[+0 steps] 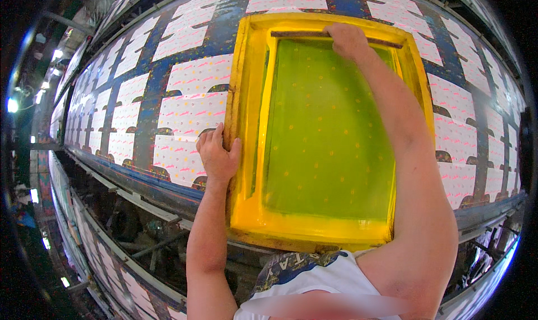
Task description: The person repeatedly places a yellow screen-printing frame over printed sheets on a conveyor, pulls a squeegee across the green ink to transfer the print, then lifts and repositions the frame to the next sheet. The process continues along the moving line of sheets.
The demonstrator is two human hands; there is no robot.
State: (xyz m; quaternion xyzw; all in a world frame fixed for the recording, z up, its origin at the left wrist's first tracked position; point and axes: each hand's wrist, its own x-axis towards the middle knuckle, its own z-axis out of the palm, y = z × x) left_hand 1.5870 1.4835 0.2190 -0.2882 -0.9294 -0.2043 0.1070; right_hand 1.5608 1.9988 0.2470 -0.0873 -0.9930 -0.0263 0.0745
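Observation:
A yellow screen-printing frame (238,90) with a green mesh (325,146) dotted with small marks lies over the printed table. My right hand (347,42) is closed on a long brown squeegee bar (297,34) along the mesh's top, with my forearm crossing the mesh's right side. My left hand (216,154) is beside the frame's left edge, fingers apart and slightly bent over the printed pieces, thumb touching the frame. Yellow ink (314,222) coats the bottom and left margins inside the frame.
Rows of white printed pieces (185,115) lie along the blue, ink-spattered table (216,34) on both sides. Metal rails (134,199) run along the near edge. Another bench with white pieces (112,252) stands at lower left, and lamps glow at the far left.

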